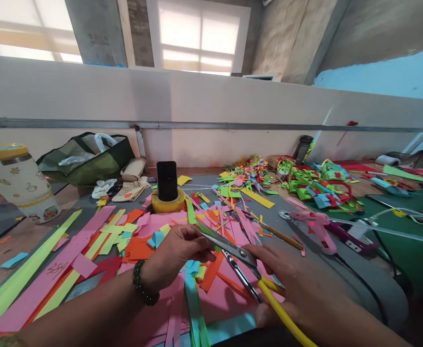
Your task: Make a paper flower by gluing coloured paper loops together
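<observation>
My right hand (pixel 298 284) grips yellow-handled scissors (pixel 240 260), their blades apart and pointing left. My left hand (pixel 177 250), with a dark bead bracelet at the wrist, pinches a thin green paper strip (pixel 206 232) between the blades. Beneath both hands lie pink, orange, blue and green paper strips (pixel 197 299) scattered over the grey table (pixel 359 270).
A phone (pixel 167 180) stands upright in a yellow tape roll (pixel 168 203). A pink glue gun (pixel 318 226) with cable lies at right. Piles of folded coloured paper pieces (pixel 320 185) sit at the back right. A green bag (pixel 88 159) and a patterned cup (pixel 21 183) stand left.
</observation>
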{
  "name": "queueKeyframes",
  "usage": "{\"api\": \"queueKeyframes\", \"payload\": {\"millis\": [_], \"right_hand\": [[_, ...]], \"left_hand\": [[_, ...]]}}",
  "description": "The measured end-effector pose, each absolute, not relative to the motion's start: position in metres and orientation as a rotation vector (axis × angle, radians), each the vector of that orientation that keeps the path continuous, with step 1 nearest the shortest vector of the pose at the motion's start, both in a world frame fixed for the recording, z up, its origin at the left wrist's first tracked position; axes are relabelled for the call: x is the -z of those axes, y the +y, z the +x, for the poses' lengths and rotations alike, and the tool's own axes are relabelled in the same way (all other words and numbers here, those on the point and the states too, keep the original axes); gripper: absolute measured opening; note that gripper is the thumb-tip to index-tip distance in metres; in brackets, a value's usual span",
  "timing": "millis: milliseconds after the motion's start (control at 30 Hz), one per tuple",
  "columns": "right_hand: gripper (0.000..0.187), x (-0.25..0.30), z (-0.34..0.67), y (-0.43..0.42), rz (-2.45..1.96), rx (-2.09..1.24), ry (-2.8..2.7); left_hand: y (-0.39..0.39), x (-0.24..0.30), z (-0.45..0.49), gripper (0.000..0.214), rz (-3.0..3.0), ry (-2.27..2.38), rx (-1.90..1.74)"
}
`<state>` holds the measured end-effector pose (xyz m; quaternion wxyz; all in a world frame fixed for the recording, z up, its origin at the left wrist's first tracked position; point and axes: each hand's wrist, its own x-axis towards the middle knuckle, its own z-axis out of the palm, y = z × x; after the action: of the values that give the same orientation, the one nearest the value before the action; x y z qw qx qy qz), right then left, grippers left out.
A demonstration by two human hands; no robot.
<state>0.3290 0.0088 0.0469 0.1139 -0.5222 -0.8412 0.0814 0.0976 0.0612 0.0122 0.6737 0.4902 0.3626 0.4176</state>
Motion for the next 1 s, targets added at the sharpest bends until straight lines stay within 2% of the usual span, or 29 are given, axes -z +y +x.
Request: {"api": "queueKeyframes", "payload": {"millis": [200,567,667,767,867,1000], "right_hand": [[0.076,-0.044,0.332,0.010,-1.565,-0.244,-2.461],[0.042,-0.047,0.330,0.013,-1.711,-0.252,-2.329],[0.043,-0.044,0.347,0.027,-1.758,-0.150,-2.236],[0.050,-0.038,0.368,0.047,-2.002,0.021,-2.152],[0.048,-0.028,0.378,0.062,-2.212,0.095,-2.128],[0.047,-0.006,0.378,0.072,-2.152,0.090,-2.199]], "left_hand": [[0.060,-0.011,0.097,0.023,1.092,0.787,-0.925],[0.063,-0.009,0.097,0.024,1.124,0.780,-0.880],[0.065,-0.008,0.095,0.025,1.121,0.759,-0.899],[0.066,-0.011,0.094,0.025,1.097,0.730,-0.921],[0.067,-0.015,0.092,0.025,1.060,0.727,-0.947],[0.067,-0.019,0.091,0.026,1.031,0.715,-0.982]]}}
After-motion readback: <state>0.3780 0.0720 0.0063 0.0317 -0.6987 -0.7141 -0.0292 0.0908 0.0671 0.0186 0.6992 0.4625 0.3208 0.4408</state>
